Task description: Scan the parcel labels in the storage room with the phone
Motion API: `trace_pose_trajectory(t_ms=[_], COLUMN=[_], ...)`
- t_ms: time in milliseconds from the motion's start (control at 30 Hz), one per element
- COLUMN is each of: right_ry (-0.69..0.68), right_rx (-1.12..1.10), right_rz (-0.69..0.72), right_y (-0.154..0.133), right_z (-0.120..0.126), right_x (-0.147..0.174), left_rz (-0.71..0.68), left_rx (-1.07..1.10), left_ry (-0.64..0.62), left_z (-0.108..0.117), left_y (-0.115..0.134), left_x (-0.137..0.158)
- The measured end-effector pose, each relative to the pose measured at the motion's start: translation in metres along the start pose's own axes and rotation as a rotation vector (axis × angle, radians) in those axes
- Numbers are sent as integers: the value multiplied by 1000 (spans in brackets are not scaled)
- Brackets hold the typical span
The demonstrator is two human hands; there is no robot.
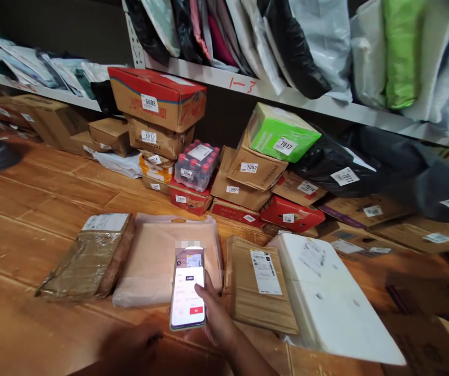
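A smartphone (187,292) with a lit screen is held upright in my right hand (213,308), whose thumb lies over the screen's right side. The screen shows a small camera picture at the top and a red button low down. My left hand (138,339) is a dark blur at the lower left of the phone, its fingers not clear. Behind the phone lies a flat parcel in pale plastic wrap (157,245). To its left is a taped brown parcel (91,261); to the right, a flat brown cardboard parcel (259,308) with a white label.
A white foam box (337,308) lies at the right on the wooden floor (71,334). Numbered boxes are stacked behind, among them a red box (126,96), a bottle pack (198,169) and a green box (275,128). A shelf (216,75) with bagged parcels runs above.
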State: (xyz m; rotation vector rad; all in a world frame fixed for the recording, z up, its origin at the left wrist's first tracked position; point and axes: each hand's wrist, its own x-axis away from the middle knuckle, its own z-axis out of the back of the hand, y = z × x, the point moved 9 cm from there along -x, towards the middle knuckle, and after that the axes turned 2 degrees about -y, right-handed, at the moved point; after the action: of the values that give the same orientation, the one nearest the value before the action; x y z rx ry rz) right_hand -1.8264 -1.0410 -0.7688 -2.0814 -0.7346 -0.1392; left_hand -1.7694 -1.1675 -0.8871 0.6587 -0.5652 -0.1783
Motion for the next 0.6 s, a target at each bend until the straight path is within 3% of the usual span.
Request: trace_pose_trajectory(t_ms=[233,600], right_ry=[8,-10], right_rx=[40,50], right_rz=[40,44], right_y=[-4,-7], right_z=[7,6], right_x=[0,3], left_rz=[12,62], left_rx=[6,-16], left_ry=[28,-41], left_z=[-22,-7], left_y=[-26,-4], left_x=[1,6])
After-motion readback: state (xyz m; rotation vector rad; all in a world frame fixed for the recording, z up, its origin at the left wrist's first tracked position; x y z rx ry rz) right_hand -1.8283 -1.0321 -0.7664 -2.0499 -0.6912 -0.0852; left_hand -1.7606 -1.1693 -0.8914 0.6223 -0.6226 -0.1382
